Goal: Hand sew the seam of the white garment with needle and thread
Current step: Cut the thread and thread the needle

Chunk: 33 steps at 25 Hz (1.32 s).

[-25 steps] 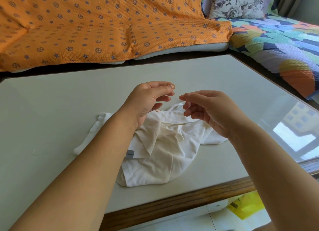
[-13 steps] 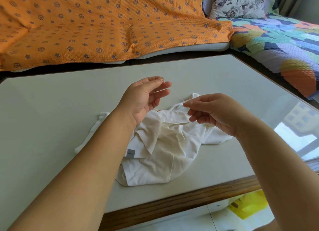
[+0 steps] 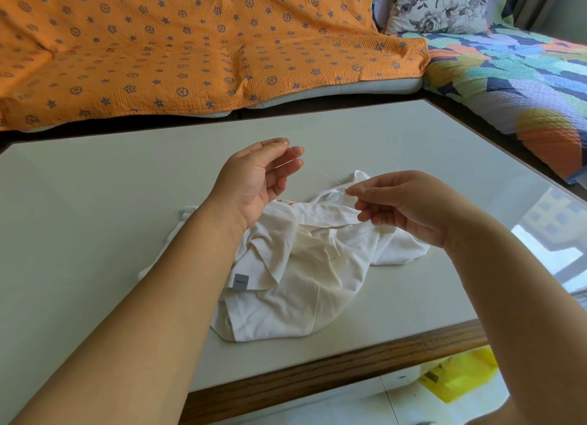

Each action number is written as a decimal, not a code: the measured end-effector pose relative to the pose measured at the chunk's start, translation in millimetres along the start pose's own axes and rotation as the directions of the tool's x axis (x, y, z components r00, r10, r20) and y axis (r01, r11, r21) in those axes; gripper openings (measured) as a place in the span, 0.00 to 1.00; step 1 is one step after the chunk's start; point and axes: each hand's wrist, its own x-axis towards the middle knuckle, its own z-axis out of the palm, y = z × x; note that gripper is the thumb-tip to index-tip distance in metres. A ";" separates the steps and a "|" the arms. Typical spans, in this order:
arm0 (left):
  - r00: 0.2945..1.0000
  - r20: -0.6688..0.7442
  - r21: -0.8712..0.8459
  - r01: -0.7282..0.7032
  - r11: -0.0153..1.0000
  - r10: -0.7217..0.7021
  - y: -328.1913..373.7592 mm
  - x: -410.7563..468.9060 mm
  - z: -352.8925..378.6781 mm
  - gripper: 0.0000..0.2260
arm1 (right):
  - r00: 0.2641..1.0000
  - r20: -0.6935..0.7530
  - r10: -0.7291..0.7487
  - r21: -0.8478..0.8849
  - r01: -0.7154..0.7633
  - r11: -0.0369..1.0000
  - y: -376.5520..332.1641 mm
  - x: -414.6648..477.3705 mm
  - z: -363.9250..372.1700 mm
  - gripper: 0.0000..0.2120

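While the garment (image 3: 301, 284) is lying on the table (image 3: 95, 208), we are holding thread (image 3: 327, 178) above it, left hand (image 3: 254, 178) loosely curled round it, right hand (image 3: 405, 205) pinching.

A pale grey glossy worktop (image 3: 95, 202) with a brown wooden edge (image 3: 317, 380) fills the middle, its right side mirroring a bright window (image 3: 540, 246). Across the top lies a sofa (image 3: 349, 89) under an orange quilted cover (image 3: 190, 49) printed with blue stars, with a multicoloured quilt (image 3: 524, 84) and grey floral cushion (image 3: 438, 8) at upper right. At lower right, a yellow plastic bag (image 3: 460, 380) lies on white floor tiles (image 3: 349, 405).
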 end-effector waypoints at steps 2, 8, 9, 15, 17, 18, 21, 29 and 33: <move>1.000 -0.014 -0.012 -0.003 1.000 0.003 -0.2 0.5 -0.8 0.04 | 1.000 0.000 -0.003 0.006 0.003 1.000 -0.6 -0.6 -1.6 0.07; 0.998 -0.064 -0.050 -0.016 0.999 0.012 0.2 2.5 -4.2 0.04 | 1.000 0.003 0.015 0.056 -0.015 0.998 -2.4 -3.1 -3.4 0.14; 0.997 -0.076 -0.065 -0.016 0.998 0.011 0.5 3.1 -4.9 0.04 | 1.000 0.004 0.021 0.050 -0.021 0.999 -2.3 -3.0 -3.7 0.15; 0.991 -0.137 -0.142 -0.022 0.990 0.002 3.8 5.0 -10.8 0.03 | 0.998 -0.016 0.054 -0.029 -0.054 0.998 -0.8 -2.7 -4.5 0.18; 0.989 -0.145 -0.156 -0.023 0.988 0.000 4.3 5.8 -12.3 0.03 | 0.997 -0.025 0.068 -0.035 -0.069 0.997 -1.3 -1.9 -5.5 0.20; 0.989 -0.150 -0.163 -0.025 0.986 0.000 4.7 6.2 -12.8 0.03 | 0.997 -0.027 0.076 -0.036 -0.077 0.996 -1.4 -1.4 -6.1 0.21; 0.986 -0.167 -0.191 -0.030 0.981 -0.003 6.3 7.2 -14.3 0.02 | 0.995 -0.033 0.098 -0.038 -0.099 0.994 -1.0 0.2 -8.3 0.24; 0.977 -0.213 -0.278 -0.058 0.959 -0.002 9.5 8.4 -21.4 0.02 | 0.986 -0.118 0.116 -0.144 -0.133 0.981 -0.3 1.2 -11.2 0.28; 0.978 -0.208 -0.277 -0.061 0.959 0.002 7.9 9.3 -21.1 0.01 | 0.964 -0.249 0.094 -0.299 -0.169 0.939 2.5 4.2 -9.9 0.28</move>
